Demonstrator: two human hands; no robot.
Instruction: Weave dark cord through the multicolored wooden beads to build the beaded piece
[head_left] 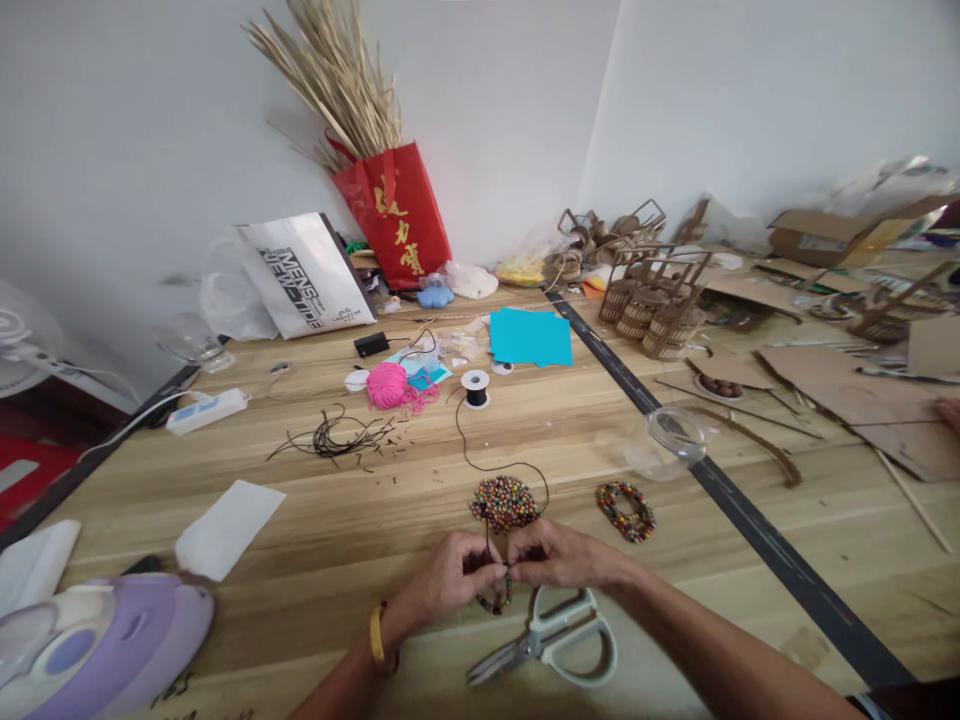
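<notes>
My left hand (466,572) and my right hand (553,552) meet at the front of the wooden table, both pinching the black cord (461,425) of a small beaded loop (495,602) that dangles below the fingertips. The exact spot where they grip is partly hidden by the fingers. Just beyond them lies a pile of multicoloured beads (504,500), with the cord curving round it from a white spool (475,390). White-handled scissors (551,640) rest below my right hand. A coiled beaded string (626,512) sits to the right of the pile.
Cut black cords (337,437) and pink yarn (388,386) lie at the left, near blue paper sheets (529,337). A clear lidded container (675,432) stands right, before woven baskets (652,305). A purple-and-white device (112,640) occupies the near left. Another person's hand (949,411) shows far right.
</notes>
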